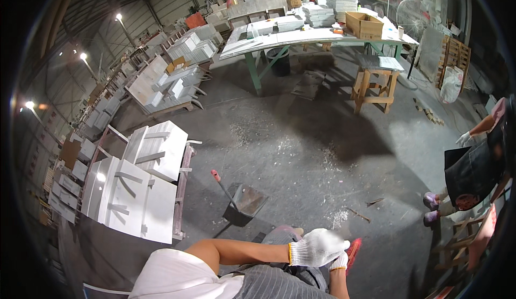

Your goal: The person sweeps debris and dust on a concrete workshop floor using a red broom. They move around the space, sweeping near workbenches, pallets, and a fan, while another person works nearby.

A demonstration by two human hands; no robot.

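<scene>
My left hand (pixel 317 247), in a white knit glove with a yellow cuff edge, reaches across my front and is closed. Just below and beside it is my right hand (pixel 339 262), gloved the same way and partly covered by the left; its visible fingers look curled. Past the gloves a red piece with a streaky, bristle-like edge (pixel 353 251) sticks out. Whatever joins it to my hands is hidden. On the floor left of my hands stands a dark dustpan (pixel 251 200) with a red-tipped upright handle (pixel 216 175).
White debris (pixel 338 217) and sticks (pixel 359 215) lie on the grey floor. White slabs (pixel 129 191) stand on a rack at left. A person in a dark apron (pixel 473 173) is at right. Farther off are a wooden stool (pixel 373 87) and a long green-legged table (pixel 252 73).
</scene>
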